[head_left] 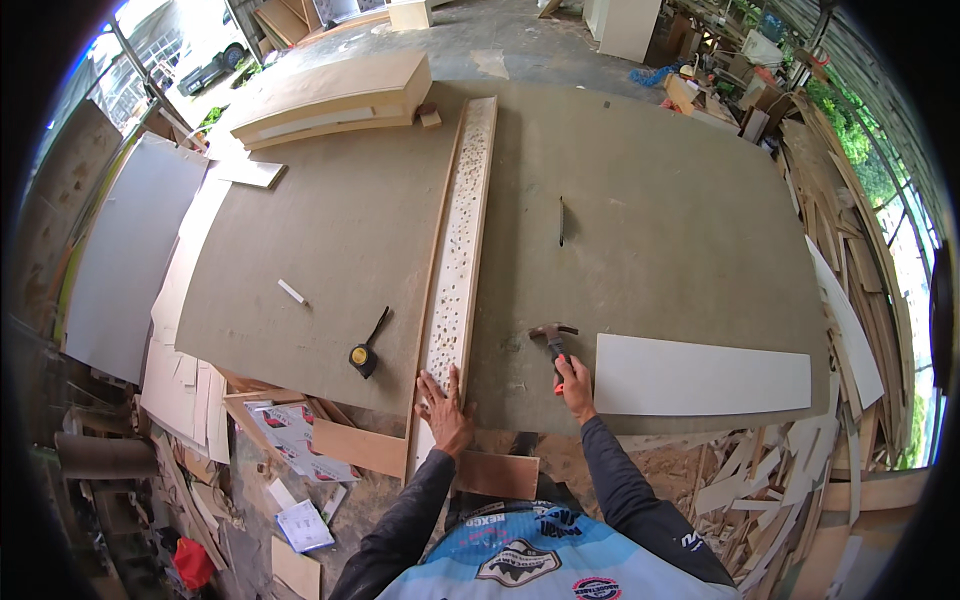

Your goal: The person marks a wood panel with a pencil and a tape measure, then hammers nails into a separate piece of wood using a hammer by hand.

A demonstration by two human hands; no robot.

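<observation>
A long narrow panel (462, 225) with wooden edges and a white face full of small marks or holes runs away from me across the worktable (640, 190). My left hand (446, 412) rests on its near end with the fingers spread. In my right hand (574, 385) is a claw hammer (552, 340), gripped by its dark and red handle; the head is over the table, right of the panel. Beside that hand lies a white board (703, 375). Left of the panel sits a yellow and black tape measure (363, 356) with its dark strap stretched out.
A pale boxy wooden piece (335, 97) stands at the table's far left, with a small wood block (430, 117) by it. A white stick (292, 292) and a thin dark tool (562, 221) lie on the table. Wood offcuts (760, 480) crowd the floor at right.
</observation>
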